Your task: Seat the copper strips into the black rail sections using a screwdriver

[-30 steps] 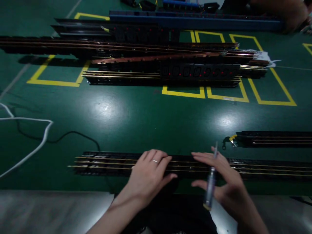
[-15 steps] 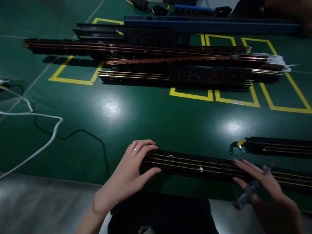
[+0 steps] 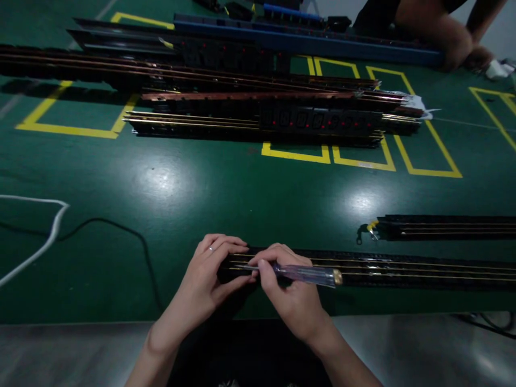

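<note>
Lengthwise along the near edge of the green table lies a long black strip [image 3: 407, 274] with thin brass-coloured rails. Its left end is in my left hand [image 3: 205, 277], thumb on the near side and fingers over the far side. My right hand [image 3: 292, 295] is closed around a screwdriver [image 3: 310, 274] with a see-through handle. The screwdriver lies low over the rails, its thin shaft pointing left toward my left hand. Whether the tip touches the strip I cannot tell.
Another black railed strip [image 3: 451, 228] lies to the right, a small yellow-ended clip [image 3: 373, 228] at its end. Farther back are stacked black strips [image 3: 322, 126] and a long blue bar [image 3: 306, 40]. A white cable [image 3: 56, 226] runs at left. Another person's arm [image 3: 435, 32] shows at top right.
My right hand has moved left along the strip, bringing the screwdriver close to my left hand, its shaft now pointing left. My left hand stays on the strip's end. The view has shifted right.
</note>
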`<state>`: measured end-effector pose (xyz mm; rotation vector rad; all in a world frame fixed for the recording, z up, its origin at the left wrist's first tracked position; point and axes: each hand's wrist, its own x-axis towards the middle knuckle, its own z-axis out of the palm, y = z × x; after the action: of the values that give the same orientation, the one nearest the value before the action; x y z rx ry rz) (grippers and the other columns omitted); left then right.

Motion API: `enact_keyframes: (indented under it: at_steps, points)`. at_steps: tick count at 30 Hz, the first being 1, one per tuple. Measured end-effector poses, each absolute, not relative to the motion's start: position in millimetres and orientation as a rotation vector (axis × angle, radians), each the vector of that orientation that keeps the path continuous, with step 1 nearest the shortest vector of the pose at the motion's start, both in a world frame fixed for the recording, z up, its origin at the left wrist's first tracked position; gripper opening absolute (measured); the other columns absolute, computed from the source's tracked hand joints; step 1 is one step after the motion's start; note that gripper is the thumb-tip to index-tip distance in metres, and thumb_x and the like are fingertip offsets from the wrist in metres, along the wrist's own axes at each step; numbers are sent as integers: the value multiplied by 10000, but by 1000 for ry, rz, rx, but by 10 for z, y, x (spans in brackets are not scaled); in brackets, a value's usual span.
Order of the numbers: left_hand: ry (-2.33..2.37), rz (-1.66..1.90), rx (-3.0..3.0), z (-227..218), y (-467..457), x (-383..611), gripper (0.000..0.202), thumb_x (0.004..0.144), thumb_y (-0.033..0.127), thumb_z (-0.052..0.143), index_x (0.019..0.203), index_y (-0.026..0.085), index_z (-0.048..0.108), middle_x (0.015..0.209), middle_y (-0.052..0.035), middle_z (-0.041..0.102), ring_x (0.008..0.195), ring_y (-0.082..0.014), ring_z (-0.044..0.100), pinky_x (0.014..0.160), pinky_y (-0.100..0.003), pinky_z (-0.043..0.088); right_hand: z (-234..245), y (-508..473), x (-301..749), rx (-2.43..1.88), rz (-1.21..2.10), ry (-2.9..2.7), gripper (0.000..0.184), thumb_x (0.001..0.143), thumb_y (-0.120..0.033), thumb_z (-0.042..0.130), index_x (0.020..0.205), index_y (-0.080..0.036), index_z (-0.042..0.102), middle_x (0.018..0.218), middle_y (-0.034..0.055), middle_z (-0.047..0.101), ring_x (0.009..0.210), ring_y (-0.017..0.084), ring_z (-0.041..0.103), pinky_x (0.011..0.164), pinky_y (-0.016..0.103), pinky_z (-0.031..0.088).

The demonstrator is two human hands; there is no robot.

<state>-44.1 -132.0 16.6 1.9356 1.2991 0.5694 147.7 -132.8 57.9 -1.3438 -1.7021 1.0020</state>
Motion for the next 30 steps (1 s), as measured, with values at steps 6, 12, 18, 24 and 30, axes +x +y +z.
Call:
enact_keyframes:
  at_steps: [6,12,18,24,30]
  points:
    - [1282,558,2005,157,-1321,-444,303,922,377,599,1190,235,581,1257,-66,616,1198,-227,490,1003,-425,447,547,-1366,1436,-1348,1065,-1911,103,920,-296,630,929,-247,720,903,-35,731,877,107,601,840,302,404]
    - [1394,536,2158,171,-1353,-765,402,871,411,680,1231,294,547,1242,28,632,1156,-201,529,1006,-404,452,609,-1405,1766,-1402,916,-1906,104,888,-201,615,820,-199,693,789,-21,723,795,115,576,798,306,415]
    - [1657,504,2244,223,-1446,-1365,561,789,579,694,1253,335,493,1241,63,583,1109,-205,566,1023,-439,433,637,-1429,1930,-1357,972,-1966,84,885,-195,630,882,-214,712,816,-22,723,793,113,589,799,304,416]
    - [1520,623,2486,299,-1446,-634,528,836,483,704,1296,287,534,1189,-25,657,1043,-242,601,898,-414,443,627,-1418,1960,-1371,959,-2009,75,890,-270,660,888,-230,724,819,-22,712,847,115,594,828,307,414]
    - [1431,523,2577,199,-1406,-114,354,875,463,661,1170,271,632,1133,-4,710,874,-201,615,754,-385,426,656,-1479,2223,-1436,893,-1971,103,888,-196,610,845,-215,701,828,-13,712,840,119,607,812,301,449]
